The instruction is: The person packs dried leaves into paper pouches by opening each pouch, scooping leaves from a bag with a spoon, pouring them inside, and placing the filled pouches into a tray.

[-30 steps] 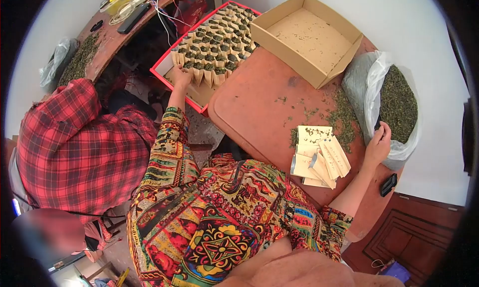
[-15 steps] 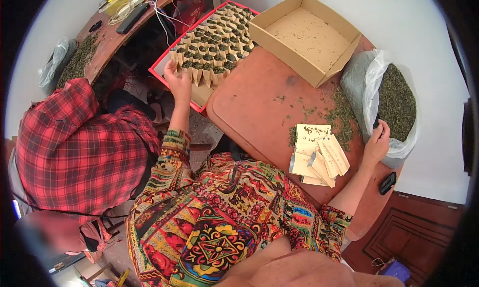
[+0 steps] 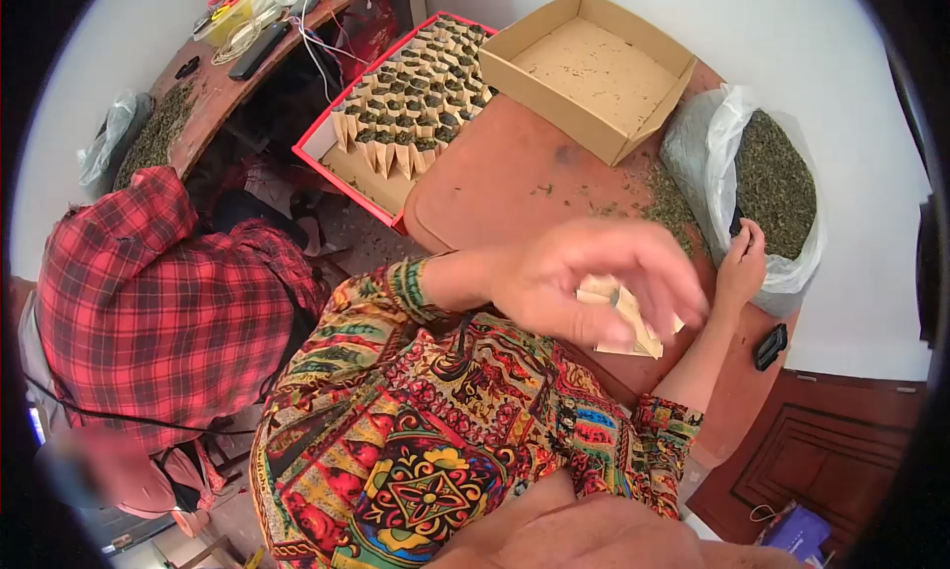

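My left hand [image 3: 604, 284] hovers over a pile of flat paper packets [image 3: 643, 343], partly hiding them. Its fingers are curved and apart, slightly blurred, with nothing visible between them. At the near edge of a plastic bag [image 3: 696, 139] full of dried green leaf bits [image 3: 777, 188], my right hand [image 3: 742, 262] is closed on a small black tool [image 3: 735, 223]; most of the tool is hidden. Open paper packets [image 3: 411, 104] filled with dark leaf bits stand in rows inside a red-edged box [image 3: 371, 181], beyond my left arm.
A shallow cardboard box [image 3: 594, 74] lies at the back of the reddish table [image 3: 485, 188]. Leaf crumbs [image 3: 665, 198] are scattered beside the bag. A black object [image 3: 770, 346] lies near the right edge. A person in a red plaid shirt [image 3: 158, 312] sits to my left by another table.
My left hand has left the front end of the red-edged box and swung right, over the flat paper packets. My right hand stays at the bag with the black tool.
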`<action>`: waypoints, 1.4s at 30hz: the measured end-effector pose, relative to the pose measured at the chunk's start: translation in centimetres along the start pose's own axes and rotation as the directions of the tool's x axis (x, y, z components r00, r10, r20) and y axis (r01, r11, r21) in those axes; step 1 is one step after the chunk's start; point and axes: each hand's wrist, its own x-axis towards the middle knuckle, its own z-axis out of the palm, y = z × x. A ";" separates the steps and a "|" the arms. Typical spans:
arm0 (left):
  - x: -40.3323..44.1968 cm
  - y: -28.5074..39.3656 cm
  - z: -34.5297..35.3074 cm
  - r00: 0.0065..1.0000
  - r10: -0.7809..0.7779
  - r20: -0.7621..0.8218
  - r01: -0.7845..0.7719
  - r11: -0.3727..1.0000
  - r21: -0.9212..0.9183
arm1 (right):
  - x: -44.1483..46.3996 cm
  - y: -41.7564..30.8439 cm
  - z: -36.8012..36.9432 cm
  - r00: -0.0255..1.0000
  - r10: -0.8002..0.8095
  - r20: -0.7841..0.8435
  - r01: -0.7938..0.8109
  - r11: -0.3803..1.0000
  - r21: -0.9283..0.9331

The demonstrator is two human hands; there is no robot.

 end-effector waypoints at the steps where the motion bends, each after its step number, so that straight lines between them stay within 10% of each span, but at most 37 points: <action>1: 1.3 0.0 0.6 0.989 0.054 0.137 -0.040 0.994 -0.103 | 0.0 -0.2 0.0 1.000 0.007 0.003 -0.007 1.000 -0.004; 9: 3.7 -0.8 6.1 0.796 0.484 0.364 -0.254 0.812 -0.526 | 0.1 -0.3 0.5 1.000 0.009 -0.007 -0.009 1.000 -0.016; 42: -0.6 -0.5 6.6 0.768 0.358 0.531 0.040 0.801 -0.597 | 0.6 0.4 0.8 0.999 0.038 0.006 -0.037 0.997 -0.068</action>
